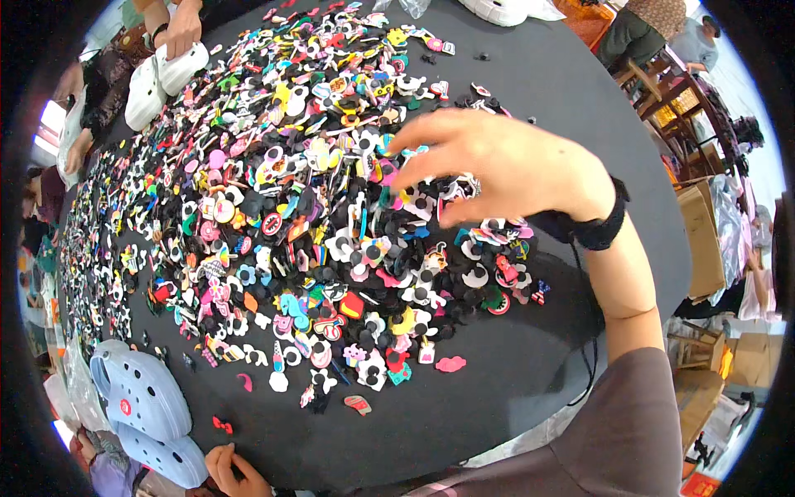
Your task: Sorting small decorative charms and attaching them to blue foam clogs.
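Observation:
My right hand [489, 170] reaches over a large heap of shoe charms [306, 207], its fingers curved and apart, with nothing visible between them. The charms are small, flat and many-coloured, several with black backs. Down at the lower left, my left hand [236, 472] lies at the table's near edge, thumb apart from the fingers; part of it is cut off by the picture. Just beyond it is a red bow charm [222, 425]. To its left are light blue clogs [145, 393] with round holes, and a round red charm [125, 407] sits in one of them.
The heap spreads across a dark table [497, 398]. At the far left another person's hand [180, 31] holds white clogs [170, 79]. A white clog [497, 10] shows at the far edge. Cardboard boxes [700, 240] and wooden stools [642, 83] stand off to the right.

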Available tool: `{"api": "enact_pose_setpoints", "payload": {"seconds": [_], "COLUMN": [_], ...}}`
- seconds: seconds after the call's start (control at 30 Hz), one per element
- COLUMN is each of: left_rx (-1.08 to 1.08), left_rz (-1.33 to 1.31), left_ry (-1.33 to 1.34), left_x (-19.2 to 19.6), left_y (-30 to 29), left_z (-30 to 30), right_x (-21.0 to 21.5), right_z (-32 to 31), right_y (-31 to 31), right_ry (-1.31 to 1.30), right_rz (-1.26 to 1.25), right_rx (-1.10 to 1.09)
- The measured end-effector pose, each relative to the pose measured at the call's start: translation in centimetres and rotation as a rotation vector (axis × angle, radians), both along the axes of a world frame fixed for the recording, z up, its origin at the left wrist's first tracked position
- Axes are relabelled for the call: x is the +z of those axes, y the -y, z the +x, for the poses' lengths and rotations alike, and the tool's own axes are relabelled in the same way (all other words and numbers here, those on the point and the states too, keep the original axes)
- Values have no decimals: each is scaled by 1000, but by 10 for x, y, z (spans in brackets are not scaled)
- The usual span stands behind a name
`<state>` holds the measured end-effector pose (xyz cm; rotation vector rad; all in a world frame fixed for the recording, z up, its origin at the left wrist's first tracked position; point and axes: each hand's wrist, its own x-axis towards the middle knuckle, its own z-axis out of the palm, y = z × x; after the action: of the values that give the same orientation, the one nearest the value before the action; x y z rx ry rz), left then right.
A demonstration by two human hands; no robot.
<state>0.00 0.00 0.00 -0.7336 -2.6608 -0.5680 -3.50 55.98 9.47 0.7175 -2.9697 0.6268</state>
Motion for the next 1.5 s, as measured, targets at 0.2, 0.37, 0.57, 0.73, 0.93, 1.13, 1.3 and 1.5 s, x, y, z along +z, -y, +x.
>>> {"api": "enact_pose_setpoints", "payload": {"seconds": [0.2,0.37,0.57,0.73,0.93,1.13,1.3,1.5], "left_rx": [19,-9,-6,-23,-30,-20,-22,-4], "left_rz": [45,79,62,61,83,95,93,86], "left_ry": [-112,-90,-110,-109,-107,-98,-97,-85], "left_x": [14,17,16,16,16,17,19,18], "left_y": [-29,-33,-29,-29,-28,-28,-31,-30], "left_z": [-2,-4,-3,-4,-4,-3,-3,-3], "right_x": [-7,-2,9,9,-33,-20,-23,-23], "right_z": [1,5,0,-7,-9,-5,-9,-5], "right_y": [-18,-41,-34,-22,9,-17,-3,9], "right_ry": [21,-153,-333,-506,-209,26,-224,17], "right_rz": [244,375,212,109,202,171,171,111], "right_rx": [-203,-395,-485,-395,-77,-190,-258,-37]}}
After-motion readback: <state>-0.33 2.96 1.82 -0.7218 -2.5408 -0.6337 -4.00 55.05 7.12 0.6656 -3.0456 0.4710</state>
